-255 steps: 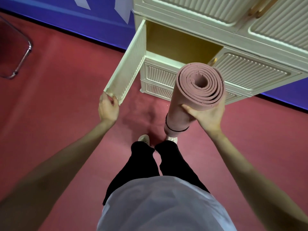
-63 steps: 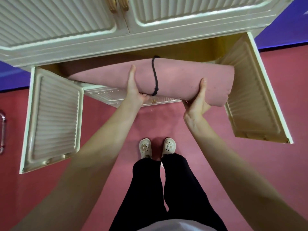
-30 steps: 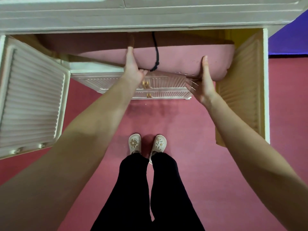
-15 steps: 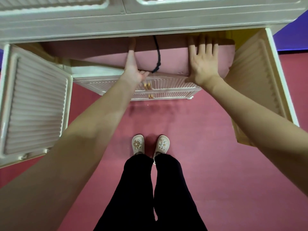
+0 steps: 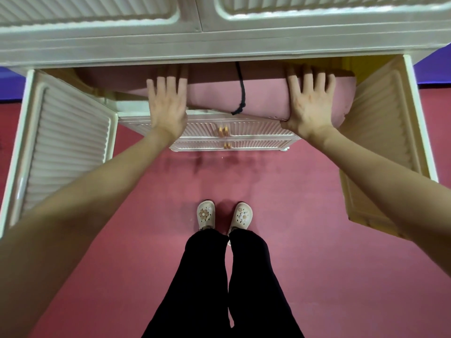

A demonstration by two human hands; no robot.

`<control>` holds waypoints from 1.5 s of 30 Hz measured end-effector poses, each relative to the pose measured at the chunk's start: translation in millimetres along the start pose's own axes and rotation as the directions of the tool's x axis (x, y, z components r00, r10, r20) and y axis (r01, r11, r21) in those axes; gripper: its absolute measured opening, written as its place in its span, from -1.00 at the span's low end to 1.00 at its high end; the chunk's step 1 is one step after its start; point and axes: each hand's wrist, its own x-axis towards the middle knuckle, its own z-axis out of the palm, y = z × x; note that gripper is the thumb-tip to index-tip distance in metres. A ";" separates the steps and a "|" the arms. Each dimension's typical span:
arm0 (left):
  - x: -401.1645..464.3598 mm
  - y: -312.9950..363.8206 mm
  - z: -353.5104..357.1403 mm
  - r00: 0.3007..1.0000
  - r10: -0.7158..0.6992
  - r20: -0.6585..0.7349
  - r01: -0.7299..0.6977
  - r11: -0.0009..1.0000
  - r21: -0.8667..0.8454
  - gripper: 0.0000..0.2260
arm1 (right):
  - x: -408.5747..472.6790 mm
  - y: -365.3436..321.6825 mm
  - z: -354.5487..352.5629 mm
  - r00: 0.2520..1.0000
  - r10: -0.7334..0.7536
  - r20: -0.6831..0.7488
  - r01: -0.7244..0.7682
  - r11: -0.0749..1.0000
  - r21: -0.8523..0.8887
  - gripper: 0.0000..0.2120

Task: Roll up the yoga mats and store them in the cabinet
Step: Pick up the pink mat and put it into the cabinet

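Mat (image 5: 263, 96) lies crosswise in cabinet (image 5: 219, 45), hands (image 5: 168, 106) flat.

The rolled yoga mat (image 5: 268, 98) looks like soft pink foam, matt and faintly grainy, with a thin black cord (image 5: 241, 93) of twisted fibre knotted round it. Above the mat, the cabinet (image 5: 219, 45) has a cream painted finish with a slight sheen and ribbed, fluted panels; its 2 open doors (image 5: 70, 147) carry the same ribbing. Below the mat, small knobs (image 5: 223, 131) look like bare wood. The red floor (image 5: 146, 240) is smooth and dull.
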 end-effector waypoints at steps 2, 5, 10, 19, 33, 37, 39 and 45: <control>13.6 1.3 -8.7 0.996 0.037 0.078 -0.038 0.999 0.023 -0.59 | -2.0 0.6 2.0 1.000 -0.001 -0.016 0.000 1.000 -0.021 0.01; 32.5 1.1 -11.0 0.987 0.035 0.159 -0.035 0.999 -0.005 -0.54 | -4.5 1.1 4.8 0.999 -0.004 -0.035 0.004 1.000 -0.018 -0.04; 40.7 5.8 -6.7 0.989 -0.016 0.146 0.017 1.000 -0.012 -0.53 | 1.3 -0.2 4.7 0.996 0.037 -0.087 -0.037 0.999 0.002 -0.11; 44.2 20.9 -12.3 0.983 -0.094 0.155 0.109 0.990 -0.090 -0.48 | 40.5 20.2 -0.5 1.000 0.030 0.008 -0.031 0.994 0.106 -0.27; 42.7 39.1 27.8 0.978 -0.188 0.086 0.197 0.975 -0.107 -0.18 | 48.4 19.9 36.2 0.998 0.007 0.068 -0.016 0.991 0.131 0.02; 51.4 33.5 35.9 0.986 -0.168 0.017 0.169 0.977 -0.131 -0.10 | 54.0 20.6 38.4 0.999 -0.015 0.045 0.008 0.989 0.150 0.00; 55.5 31.9 37.0 0.990 -0.135 -0.028 0.130 0.984 -0.124 -0.05 | 59.9 22.3 39.0 0.999 -0.015 0.035 0.010 0.990 0.142 0.00; 62.8 29.3 49.2 0.990 -0.103 -0.100 0.090 0.988 -0.129 -0.06 | 66.7 20.5 49.4 1.000 0.006 0.012 -0.008 0.990 0.137 0.02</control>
